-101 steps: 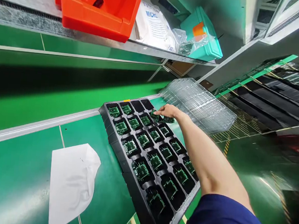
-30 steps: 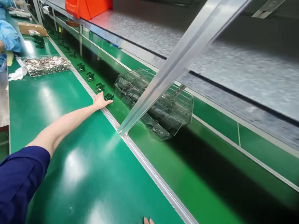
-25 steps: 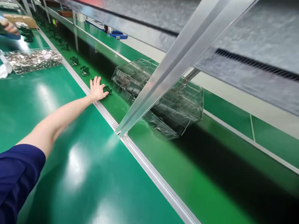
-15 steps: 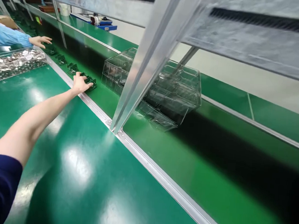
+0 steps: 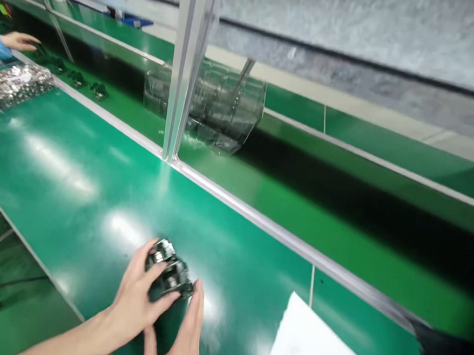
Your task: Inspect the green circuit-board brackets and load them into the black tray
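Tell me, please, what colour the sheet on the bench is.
The sheet is white, shown best in the head view.

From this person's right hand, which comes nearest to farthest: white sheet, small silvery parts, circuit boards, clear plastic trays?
From the right hand, in the head view:
1. Circuit boards, just ahead of it.
2. White sheet, to its right.
3. Clear plastic trays, ahead, beyond the metal rail.
4. Small silvery parts, far left.

The left hand (image 5: 133, 303) and right hand (image 5: 185, 331) are bare, with slim, tapering fingers (image 5: 198, 304); the left forearm (image 5: 77, 339) is bare too, smooth and slender at the wrist (image 5: 109, 320).
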